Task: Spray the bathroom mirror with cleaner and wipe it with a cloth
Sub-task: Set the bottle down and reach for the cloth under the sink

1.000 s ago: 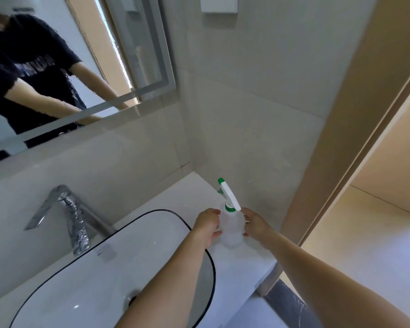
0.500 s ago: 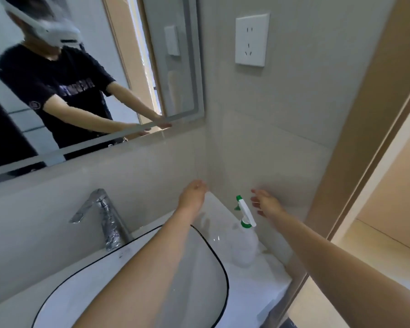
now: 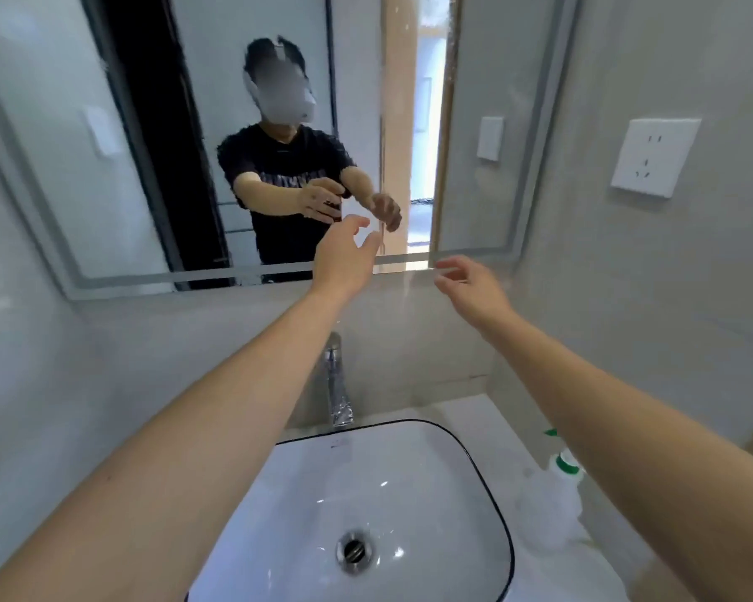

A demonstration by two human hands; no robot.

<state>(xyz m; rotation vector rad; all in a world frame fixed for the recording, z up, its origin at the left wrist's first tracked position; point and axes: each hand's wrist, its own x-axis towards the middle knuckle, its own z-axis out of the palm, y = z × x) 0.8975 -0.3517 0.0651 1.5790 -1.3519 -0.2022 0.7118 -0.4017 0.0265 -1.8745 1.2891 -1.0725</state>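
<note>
Up front, the fingers [image 3: 368, 242] of the left hand [image 3: 344, 258] are spread and loosely curled, nothing between them, tips lying over the lower part of the mirror [image 3: 279, 136]; whether they touch the glass cannot be told. Fingers [image 3: 448, 268] of the right hand [image 3: 474, 284] are also parted, thumb and forefinger apart, holding nothing, level with the frosted strip along the mirror's bottom edge. Both forearms bare, reaching out over the basin [image 3: 279, 493].

Mirror: wall-mounted above the basin, glass showing the person's reflection with both arms raised. A faint vertical streak runs down the glass near the left fingertips.

Spray bottle [image 3: 555, 499]: translucent body, green collar, standing upright on the counter [image 3: 444, 412] at the basin's right side, just beside its black rim, partly hidden by the right forearm. Well apart from both hands.

No cloth visible in this view.

Tap [image 3: 338, 384]: chrome, behind the basin, between the two arms. Drain [image 3: 355, 549] at the basin's centre. White wall socket [image 3: 653, 156] on the right-hand wall, beside the mirror.
</note>
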